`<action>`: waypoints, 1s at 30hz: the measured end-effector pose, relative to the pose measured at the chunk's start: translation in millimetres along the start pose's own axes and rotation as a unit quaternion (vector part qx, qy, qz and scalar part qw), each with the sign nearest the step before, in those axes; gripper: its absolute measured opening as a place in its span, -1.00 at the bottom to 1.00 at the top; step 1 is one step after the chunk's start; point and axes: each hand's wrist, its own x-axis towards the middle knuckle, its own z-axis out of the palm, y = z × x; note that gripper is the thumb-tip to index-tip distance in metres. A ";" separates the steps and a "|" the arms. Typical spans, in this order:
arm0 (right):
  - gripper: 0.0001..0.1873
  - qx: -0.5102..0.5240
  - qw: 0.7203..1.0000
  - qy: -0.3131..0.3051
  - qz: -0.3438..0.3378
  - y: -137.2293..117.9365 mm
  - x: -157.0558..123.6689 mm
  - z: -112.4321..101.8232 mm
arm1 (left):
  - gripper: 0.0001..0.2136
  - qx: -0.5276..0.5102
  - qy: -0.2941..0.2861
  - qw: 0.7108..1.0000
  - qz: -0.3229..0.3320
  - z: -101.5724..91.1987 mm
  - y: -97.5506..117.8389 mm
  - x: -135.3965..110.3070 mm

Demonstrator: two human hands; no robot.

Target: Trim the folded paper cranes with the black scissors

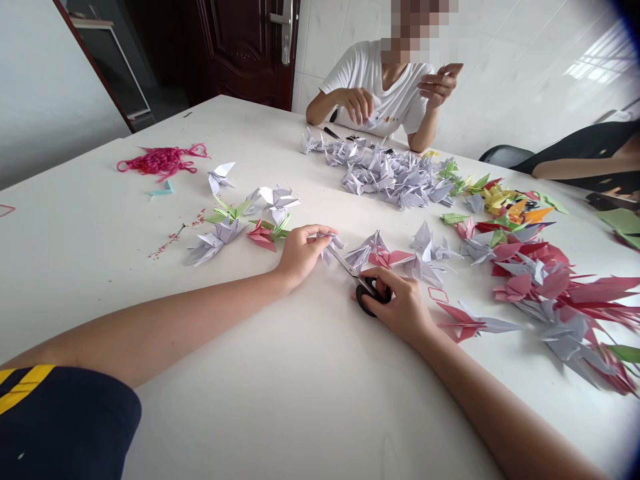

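Between the fingers of my left hand (303, 255) is a pale lilac origami crane (330, 249), pinched near its top. My right hand (403, 301) grips black-handled scissors (370, 293) by the finger loops. Their blades point up and left, with the tips at the folded paper; whether they cut into it I cannot make out. Just right of the blades lie a lilac crane (367, 248) and a pink crane (393, 258). Left of my left hand rest a red crane (261, 235), a lilac crane (215, 241) and a white crane (273, 200).
A heap of lilac cranes (390, 175) lies across the white table (240, 400). Red and pink cranes (537, 267) pile up on the right. Magenta yarn (163, 160) sits at the far left. Opposite sits a person in a white shirt (355, 73); another person's arm (585, 167) shows at right.
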 end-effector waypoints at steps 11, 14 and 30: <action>-0.79 -0.017 1.000 0.010 0.006 1.7 -1.1 1.5 | -0.80 0.000 0.016 1.000 0.000 0.0 1.1 -0.1; -0.79 -0.014 1.000 0.006 0.006 1.2 -0.6 1.1 | -0.81 0.006 0.018 1.000 -0.003 0.4 1.7 -0.5; -0.77 -0.013 1.000 0.005 0.005 1.1 -0.6 1.1 | -0.81 0.018 0.012 1.000 -0.002 0.9 4.2 -2.0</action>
